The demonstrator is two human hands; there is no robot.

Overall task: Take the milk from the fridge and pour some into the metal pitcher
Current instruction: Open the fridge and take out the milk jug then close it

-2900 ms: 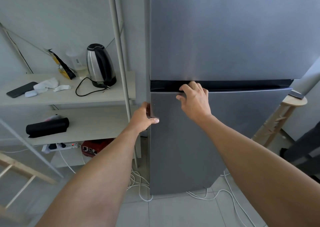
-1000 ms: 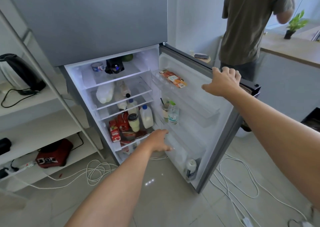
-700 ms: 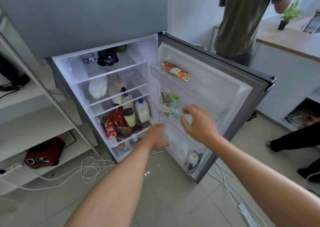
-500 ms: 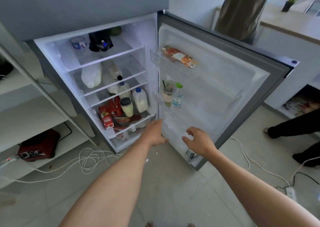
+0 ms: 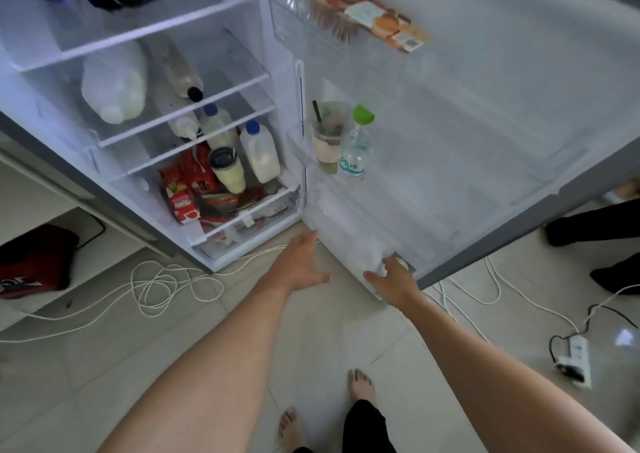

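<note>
A: What is the biggest thing in view?

B: The fridge (image 5: 221,54), with its door (image 5: 485,113) swung wide to the right. Inside are glass shelves. On a middle shelf lies a large white jug (image 5: 112,89) on its side, next to a lying bottle with a black cap (image 5: 181,71).

A: And where is the milk?

B: The milk bottle with a blue cap (image 5: 260,151) stands upright on the lower shelf, at the right side. Just beside it on the left is a cup with a grey lid (image 5: 227,170), and a second blue-capped bottle (image 5: 218,130) is behind. Red cartons (image 5: 181,196) crowd the front left of that shelf.

A: What is on the door?

B: A drink cup with a straw (image 5: 327,137) touching a small water bottle with a green cap (image 5: 356,147), and a flat packet (image 5: 367,14) in the top bin.

A: The hands?

B: The left hand (image 5: 301,262) hovers low before the fridge, fingers spread, holding nothing. The right hand (image 5: 391,279) is also spread and rests at the lowest door bin. White cables (image 5: 166,283) lie on the floor.
</note>
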